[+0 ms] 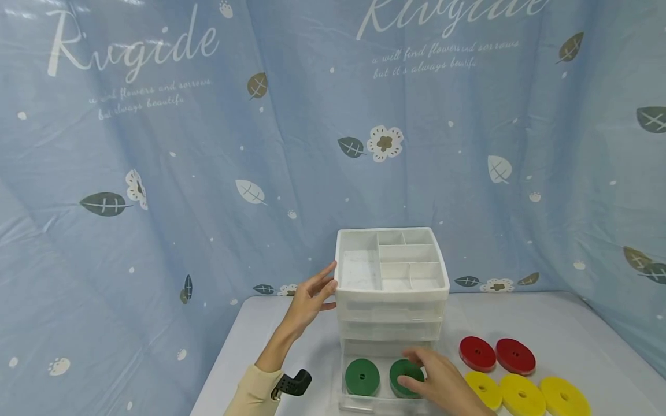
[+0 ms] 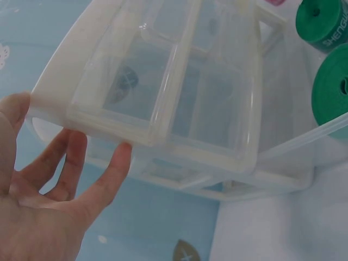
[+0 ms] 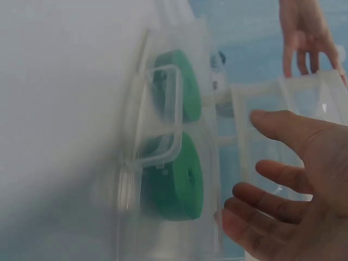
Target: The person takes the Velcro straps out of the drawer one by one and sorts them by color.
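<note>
A white plastic drawer cabinet [image 1: 392, 296] has its clear bottom drawer [image 1: 382, 404] pulled out. Two green rolls of band [image 1: 359, 388] lie flat in that drawer, side by side; lettering shows on one roll's side [image 2: 333, 39] in the left wrist view. My left hand [image 1: 307, 300] touches the cabinet's left side near the top, its fingertips [image 2: 124, 152] spread along the edge. Over the drawer, at the right-hand roll, is my right hand [image 1: 442, 381], thumb and fingers apart. The right wrist view shows this hand [image 3: 299, 185] holding nothing, beside the rolls.
To the right of the cabinet, two red rolls [image 1: 477, 353] and three yellow rolls [image 1: 522, 396] lie on the white table [image 1: 567, 323]. The cabinet's top is a divided tray [image 1: 359, 268]. Behind hangs a blue patterned curtain [image 1: 312, 115].
</note>
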`<action>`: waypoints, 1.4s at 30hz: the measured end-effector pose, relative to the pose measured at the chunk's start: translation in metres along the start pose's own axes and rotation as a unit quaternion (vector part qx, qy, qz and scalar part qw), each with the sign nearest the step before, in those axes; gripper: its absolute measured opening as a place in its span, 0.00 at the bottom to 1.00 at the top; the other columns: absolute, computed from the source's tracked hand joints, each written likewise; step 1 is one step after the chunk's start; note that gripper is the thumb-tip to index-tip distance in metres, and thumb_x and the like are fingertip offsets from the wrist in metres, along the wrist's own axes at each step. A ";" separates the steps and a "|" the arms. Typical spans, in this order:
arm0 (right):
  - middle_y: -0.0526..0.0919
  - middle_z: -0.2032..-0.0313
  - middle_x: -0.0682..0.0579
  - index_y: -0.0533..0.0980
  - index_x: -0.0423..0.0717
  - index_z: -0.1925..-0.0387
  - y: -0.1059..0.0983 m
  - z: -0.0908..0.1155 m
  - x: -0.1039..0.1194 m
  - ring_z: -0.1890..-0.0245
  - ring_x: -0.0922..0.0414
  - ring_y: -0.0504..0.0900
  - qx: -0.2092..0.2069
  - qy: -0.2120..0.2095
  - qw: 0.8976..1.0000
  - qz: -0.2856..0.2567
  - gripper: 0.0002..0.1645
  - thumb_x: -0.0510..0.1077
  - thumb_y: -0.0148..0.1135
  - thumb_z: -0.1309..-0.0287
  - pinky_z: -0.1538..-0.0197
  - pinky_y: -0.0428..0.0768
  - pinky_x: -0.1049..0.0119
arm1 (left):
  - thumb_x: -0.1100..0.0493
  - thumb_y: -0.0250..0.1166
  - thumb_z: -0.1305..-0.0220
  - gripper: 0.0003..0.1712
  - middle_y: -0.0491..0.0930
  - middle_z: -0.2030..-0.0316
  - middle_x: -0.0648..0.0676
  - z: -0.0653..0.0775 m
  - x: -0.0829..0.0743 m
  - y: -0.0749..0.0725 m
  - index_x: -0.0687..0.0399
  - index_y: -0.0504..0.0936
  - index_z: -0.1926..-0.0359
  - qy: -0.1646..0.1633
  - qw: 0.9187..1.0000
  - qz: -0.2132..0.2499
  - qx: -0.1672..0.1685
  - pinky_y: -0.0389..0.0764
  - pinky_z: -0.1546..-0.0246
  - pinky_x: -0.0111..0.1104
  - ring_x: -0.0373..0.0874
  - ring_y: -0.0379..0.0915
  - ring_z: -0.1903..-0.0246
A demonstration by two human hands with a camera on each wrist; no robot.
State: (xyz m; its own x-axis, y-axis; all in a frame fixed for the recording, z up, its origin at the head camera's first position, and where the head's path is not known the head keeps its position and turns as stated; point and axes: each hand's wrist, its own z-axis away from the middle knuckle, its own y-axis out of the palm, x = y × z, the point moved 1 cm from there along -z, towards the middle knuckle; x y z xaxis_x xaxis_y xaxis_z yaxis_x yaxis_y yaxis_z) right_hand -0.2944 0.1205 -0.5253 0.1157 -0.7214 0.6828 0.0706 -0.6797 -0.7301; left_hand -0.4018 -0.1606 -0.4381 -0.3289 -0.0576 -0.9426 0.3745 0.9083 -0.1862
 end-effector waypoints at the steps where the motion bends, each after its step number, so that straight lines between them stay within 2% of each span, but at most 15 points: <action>1: 0.84 0.53 0.49 0.78 0.47 0.48 0.001 -0.002 -0.001 0.57 0.52 0.81 -0.002 0.000 1.000 0.011 0.35 0.60 0.76 0.55 0.51 0.86 0.46 | 0.57 0.54 0.25 0.30 0.65 0.30 0.62 -0.002 0.003 -0.001 0.38 0.61 0.26 -0.001 1.000 0.000 -0.001 0.78 0.42 0.56 0.63 0.65 0.34; 6: 0.81 0.49 0.48 0.78 0.51 0.48 0.006 -0.010 -0.004 0.56 0.53 0.78 0.006 0.006 0.998 0.059 0.37 0.59 0.80 0.61 0.48 0.83 0.40 | 0.56 0.55 0.25 0.30 0.65 0.30 0.59 -0.008 0.018 -0.003 0.32 0.62 0.27 0.001 1.000 -0.001 -0.008 0.80 0.43 0.54 0.61 0.66 0.33; 12: 0.79 0.48 0.47 0.79 0.54 0.49 0.011 -0.018 -0.005 0.57 0.53 0.75 0.024 0.017 0.996 0.087 0.40 0.58 0.83 0.68 0.46 0.81 0.38 | 0.54 0.56 0.26 0.29 0.67 0.31 0.57 -0.008 0.019 -0.003 0.27 0.64 0.29 0.012 1.000 -0.004 -0.006 0.83 0.45 0.50 0.60 0.67 0.34; 19: 0.79 0.47 0.47 0.79 0.51 0.49 0.015 -0.023 -0.005 0.55 0.52 0.75 0.029 0.002 0.994 0.106 0.39 0.53 0.84 0.68 0.45 0.79 0.37 | 0.53 0.56 0.26 0.29 0.67 0.31 0.58 -0.008 0.017 -0.002 0.27 0.64 0.29 0.018 1.000 -0.003 -0.002 0.83 0.46 0.50 0.61 0.68 0.35; 24: 0.79 0.51 0.48 0.80 0.49 0.50 0.018 -0.026 -0.003 0.57 0.51 0.75 0.029 -0.002 0.991 0.132 0.38 0.49 0.85 0.68 0.45 0.80 0.37 | 0.53 0.56 0.26 0.29 0.67 0.31 0.57 -0.008 0.018 -0.002 0.26 0.64 0.29 0.017 1.000 -0.004 -0.002 0.83 0.46 0.49 0.60 0.67 0.34; 34: 0.80 0.55 0.50 0.83 0.50 0.54 0.022 -0.030 -0.005 0.60 0.53 0.74 0.034 -0.010 0.990 0.138 0.34 0.48 0.85 0.70 0.44 0.80 0.39 | 0.53 0.57 0.26 0.29 0.68 0.32 0.57 -0.009 0.018 -0.002 0.26 0.64 0.29 0.016 1.000 0.000 -0.005 0.83 0.46 0.49 0.60 0.67 0.34; 42: 0.81 0.52 0.48 0.83 0.50 0.53 0.022 -0.031 -0.006 0.59 0.52 0.76 0.041 -0.024 0.991 0.125 0.33 0.48 0.85 0.69 0.44 0.79 0.37 | 0.53 0.57 0.26 0.29 0.68 0.31 0.57 -0.007 0.018 -0.002 0.26 0.64 0.29 0.015 1.000 -0.007 -0.009 0.83 0.46 0.49 0.59 0.68 0.34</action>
State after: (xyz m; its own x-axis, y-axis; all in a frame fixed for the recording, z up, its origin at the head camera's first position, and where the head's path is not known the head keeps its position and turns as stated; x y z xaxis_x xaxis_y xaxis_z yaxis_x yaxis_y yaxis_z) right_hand -0.3238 0.1057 -0.5448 0.1863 -0.8575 0.4796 0.1149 -0.4658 -0.8774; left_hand -0.4146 -0.1606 -0.4524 -0.3593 -0.0586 -0.9314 0.3544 0.9147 -0.1943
